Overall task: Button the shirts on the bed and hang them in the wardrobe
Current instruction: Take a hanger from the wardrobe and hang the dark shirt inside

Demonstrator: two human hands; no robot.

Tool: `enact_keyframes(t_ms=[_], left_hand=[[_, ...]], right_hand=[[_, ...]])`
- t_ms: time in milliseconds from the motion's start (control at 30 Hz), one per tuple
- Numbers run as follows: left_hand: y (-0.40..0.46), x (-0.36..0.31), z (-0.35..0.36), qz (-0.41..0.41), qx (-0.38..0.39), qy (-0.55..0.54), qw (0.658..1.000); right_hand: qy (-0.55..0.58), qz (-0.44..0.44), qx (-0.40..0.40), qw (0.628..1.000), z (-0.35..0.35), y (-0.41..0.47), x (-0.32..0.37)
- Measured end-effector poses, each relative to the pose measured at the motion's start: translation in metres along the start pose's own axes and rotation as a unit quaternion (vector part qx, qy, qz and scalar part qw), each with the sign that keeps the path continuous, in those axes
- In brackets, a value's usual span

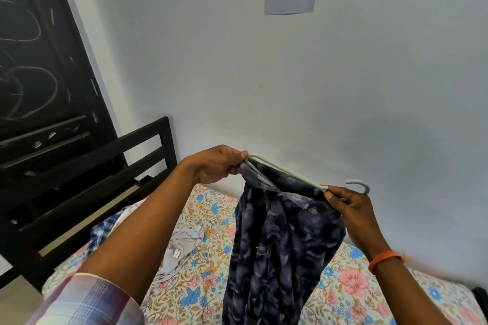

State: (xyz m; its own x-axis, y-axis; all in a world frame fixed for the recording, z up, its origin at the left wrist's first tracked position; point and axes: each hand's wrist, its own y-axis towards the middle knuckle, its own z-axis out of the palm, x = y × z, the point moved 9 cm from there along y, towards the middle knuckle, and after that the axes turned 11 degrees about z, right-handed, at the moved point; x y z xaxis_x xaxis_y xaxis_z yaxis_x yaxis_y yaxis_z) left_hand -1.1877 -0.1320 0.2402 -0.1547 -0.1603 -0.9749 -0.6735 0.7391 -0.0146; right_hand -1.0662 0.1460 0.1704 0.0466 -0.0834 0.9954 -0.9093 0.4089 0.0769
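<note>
The dark patterned shirt (pixel 280 240) hangs bunched from a pale green hanger (pixel 287 172), held up in the air above the flowered bed (pixel 206 282) and close in front of the white wall (pixel 237 74). The left hand (pixel 214 166) has its grip pinched on the hanger's far end together with a fold of shirt shoulder; the right hand (pixel 351 208) has its grip closed on the hanger near the base of its hook (pixel 360 185). The cloth looks gathered toward the middle rather than spread over both hanger arms, so the likeliest slip, as I judge it, is the shirt sliding off the tilted right arm once either pinch loosens, or the collar folding under and hanging crooked. Whether the front is fully buttoned cannot be told from here. Left of the shirt, a grey garment (pixel 182 243) and a blue checked shirt (pixel 105 227) lie on the bed, apparently still waiting. The black bed frame (pixel 148 145) and the dark chalk-marked door (pixel 39 60) stand well to the shirt's left, the hem hangs just above the sheet, and the room to its right looks open for swinging it away.
</note>
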Motion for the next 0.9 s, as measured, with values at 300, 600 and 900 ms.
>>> enact_keyframes(t_ms=[300,600,900], left_hand=[[0.0,-0.002,-0.032,-0.141,-0.106,0.239,0.955],[0.009,-0.029,-0.003,-0.129,-0.064,0.525,0.839],[-0.007,-0.002,-0.013,-0.193,-0.136,0.125,0.964]], right_hand=[[-0.099,-0.061,0.027,0.993,0.011,0.005,0.015],[-0.194,-0.096,0.022,0.976,0.008,0.014,0.016],[-0.208,-0.092,0.054,0.972,-0.01,0.011,0.019]])
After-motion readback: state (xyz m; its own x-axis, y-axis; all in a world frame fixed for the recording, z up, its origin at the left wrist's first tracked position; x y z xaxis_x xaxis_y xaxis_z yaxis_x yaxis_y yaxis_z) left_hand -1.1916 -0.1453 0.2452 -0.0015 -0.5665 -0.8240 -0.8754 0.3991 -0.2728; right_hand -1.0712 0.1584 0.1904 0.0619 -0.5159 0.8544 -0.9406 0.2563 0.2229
